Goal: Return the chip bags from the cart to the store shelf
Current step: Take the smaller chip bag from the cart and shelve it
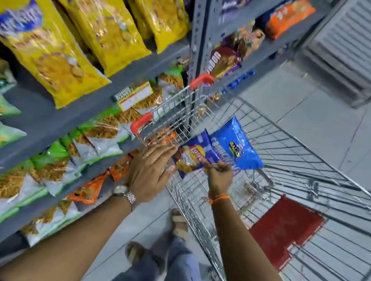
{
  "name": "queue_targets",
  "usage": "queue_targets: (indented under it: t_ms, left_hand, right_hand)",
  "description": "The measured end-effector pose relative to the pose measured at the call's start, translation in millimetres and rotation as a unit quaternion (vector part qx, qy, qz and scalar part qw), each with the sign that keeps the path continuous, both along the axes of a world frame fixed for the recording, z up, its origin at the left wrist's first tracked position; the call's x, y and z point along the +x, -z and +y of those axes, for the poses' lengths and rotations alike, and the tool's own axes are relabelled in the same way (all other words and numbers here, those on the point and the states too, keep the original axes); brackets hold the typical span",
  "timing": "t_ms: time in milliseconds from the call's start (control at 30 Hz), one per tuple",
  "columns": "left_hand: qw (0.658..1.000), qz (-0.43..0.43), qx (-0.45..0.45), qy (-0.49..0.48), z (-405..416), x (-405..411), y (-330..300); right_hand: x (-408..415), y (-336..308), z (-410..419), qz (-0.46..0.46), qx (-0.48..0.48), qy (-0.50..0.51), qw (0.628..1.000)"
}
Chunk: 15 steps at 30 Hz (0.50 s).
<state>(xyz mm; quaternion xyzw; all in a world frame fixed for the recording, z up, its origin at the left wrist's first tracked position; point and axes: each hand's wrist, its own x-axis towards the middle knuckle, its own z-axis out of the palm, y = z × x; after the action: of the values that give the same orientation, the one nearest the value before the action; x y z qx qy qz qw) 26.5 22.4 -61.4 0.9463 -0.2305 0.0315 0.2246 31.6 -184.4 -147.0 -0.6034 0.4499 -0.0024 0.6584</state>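
Observation:
My right hand (219, 175) is shut on two chip bags, lifted just above the wire cart's (329, 170) left rim: a dark blue Lay's bag (195, 155) and a bright blue bag (237, 144) behind it. Beside the Lay's bag, my left hand (151, 171) is flat with fingers spread, its fingertips touching or nearly touching the bag's left edge and holding nothing. The grey store shelf (50, 122) runs along the left, stacked with yellow bags (43, 38) above, green-and-white bags (52, 164) and orange bags (91, 189) lower down.
The cart stands close against the shelf, with red corner guards (141, 121) and a red flap (283, 230) in its seat. A grey upright post (199, 26) divides the shelving. Tiled floor and a shutter (362, 38) lie to the right. My sandalled feet (178, 225) stand between shelf and cart.

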Motion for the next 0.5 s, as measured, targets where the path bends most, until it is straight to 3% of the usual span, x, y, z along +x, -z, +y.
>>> queue_targets:
  t_ms: [200,367,500]
  left_hand:
    - [1.000,-0.013,-0.003,-0.006,11,-11,48]
    - [0.996,-0.055,-0.071,-0.020,9,-10,63]
    - [0.993,-0.093,-0.074,-0.028,4,-8,65]
  right_hand:
    - [5,69,27,0.080,0.031,-0.050,0.995]
    - [23,100,41,0.051,0.013,-0.039,0.998]
    - [22,112,45,0.049,0.002,0.012,0.999]
